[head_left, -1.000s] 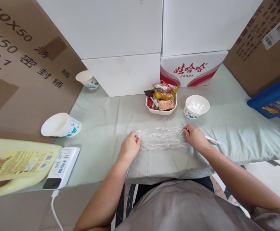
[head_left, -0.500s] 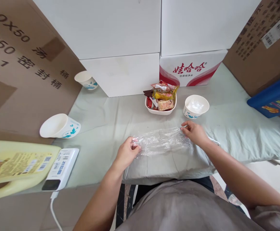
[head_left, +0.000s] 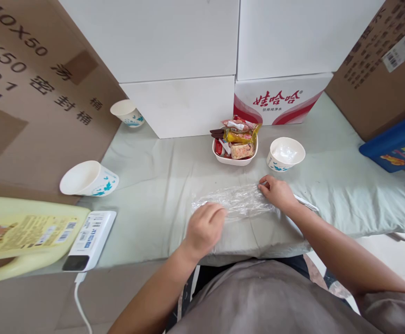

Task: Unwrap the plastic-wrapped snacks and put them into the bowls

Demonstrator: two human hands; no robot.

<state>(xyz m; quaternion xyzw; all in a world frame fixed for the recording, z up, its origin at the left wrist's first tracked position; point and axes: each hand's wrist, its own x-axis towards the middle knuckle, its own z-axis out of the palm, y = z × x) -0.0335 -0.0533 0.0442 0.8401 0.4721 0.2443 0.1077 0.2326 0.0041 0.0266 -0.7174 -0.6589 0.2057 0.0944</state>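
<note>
A crumpled clear plastic sheet [head_left: 242, 199] lies across the pale green cloth [head_left: 146, 199], nearer the person than the white oblong snack-filled tub [head_left: 235, 162]; the right hand [head_left: 278, 192] pinches its right end; the left hand [head_left: 205, 228] curls over its left part, its grip impossible to tell.

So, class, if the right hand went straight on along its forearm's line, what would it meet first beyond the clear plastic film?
Probably the white snack bowl, ahead and left of the right hand, past the clear plastic film at its fingertips; depth is uncertain, so it might pass above.
</note>
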